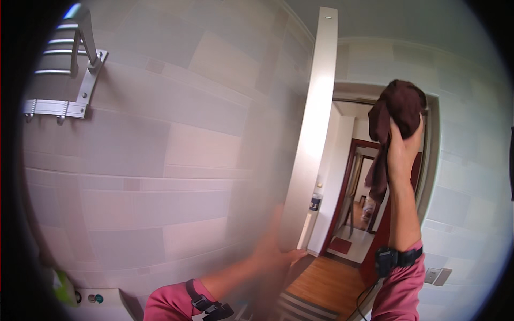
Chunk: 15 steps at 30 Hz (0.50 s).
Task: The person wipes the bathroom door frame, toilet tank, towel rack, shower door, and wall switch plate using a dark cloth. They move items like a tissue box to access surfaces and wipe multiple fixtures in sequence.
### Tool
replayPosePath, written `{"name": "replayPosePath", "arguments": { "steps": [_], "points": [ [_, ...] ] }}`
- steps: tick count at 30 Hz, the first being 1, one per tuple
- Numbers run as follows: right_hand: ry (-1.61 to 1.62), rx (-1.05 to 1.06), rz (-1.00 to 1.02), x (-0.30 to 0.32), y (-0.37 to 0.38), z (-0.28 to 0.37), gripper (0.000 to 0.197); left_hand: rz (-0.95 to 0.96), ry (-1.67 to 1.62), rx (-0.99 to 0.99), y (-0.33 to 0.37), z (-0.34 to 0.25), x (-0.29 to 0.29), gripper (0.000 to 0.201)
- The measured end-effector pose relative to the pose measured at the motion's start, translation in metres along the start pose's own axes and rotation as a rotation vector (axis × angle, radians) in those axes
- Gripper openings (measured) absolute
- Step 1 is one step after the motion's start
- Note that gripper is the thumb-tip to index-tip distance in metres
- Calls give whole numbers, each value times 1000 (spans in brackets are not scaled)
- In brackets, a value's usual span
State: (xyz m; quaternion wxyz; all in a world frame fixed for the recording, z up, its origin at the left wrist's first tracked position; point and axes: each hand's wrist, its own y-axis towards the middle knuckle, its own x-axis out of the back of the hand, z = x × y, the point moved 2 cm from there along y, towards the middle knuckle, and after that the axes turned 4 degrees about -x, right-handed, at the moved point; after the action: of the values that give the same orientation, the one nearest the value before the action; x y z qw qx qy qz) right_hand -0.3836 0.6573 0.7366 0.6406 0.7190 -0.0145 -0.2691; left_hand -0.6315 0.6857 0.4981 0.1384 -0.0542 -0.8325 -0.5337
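A tall door panel [313,128] with a pale metal edge and a hazy, glass-like face stands in the middle. Low on that edge, my left hand [274,253] grips it, thumb laid across the metal and the other fingers blurred against the panel. My right hand [405,150] is raised on the right, fingers wrapped round a bunched dark brown cloth [400,107]. A loose end of the cloth hangs down beside my wrist. The cloth is in front of the upper doorway frame; whether it touches the frame I cannot tell.
A metal towel rack [56,108] with hooks is fixed to the tiled wall at upper left. Below it, a white ledge [104,305] holds a green bottle [64,289]. Past the doorway lie a wooden floor [326,281] and a red mat [340,245]. A wall socket [438,276] sits at right.
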Motion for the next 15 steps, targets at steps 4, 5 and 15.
{"name": "replayPosePath", "arguments": {
  "steps": [4,5,15],
  "points": [
    [-224,196,20,-39,79,-7,67,72,-310,-146,9,7,-13,119],
    [-247,217,6,-50,100,-7,68,54,-303,-197,9,8,-18,119],
    [-754,546,115,-91,132,-17,61,26,-74,-159,19,20,-126,107]
  ]
}}
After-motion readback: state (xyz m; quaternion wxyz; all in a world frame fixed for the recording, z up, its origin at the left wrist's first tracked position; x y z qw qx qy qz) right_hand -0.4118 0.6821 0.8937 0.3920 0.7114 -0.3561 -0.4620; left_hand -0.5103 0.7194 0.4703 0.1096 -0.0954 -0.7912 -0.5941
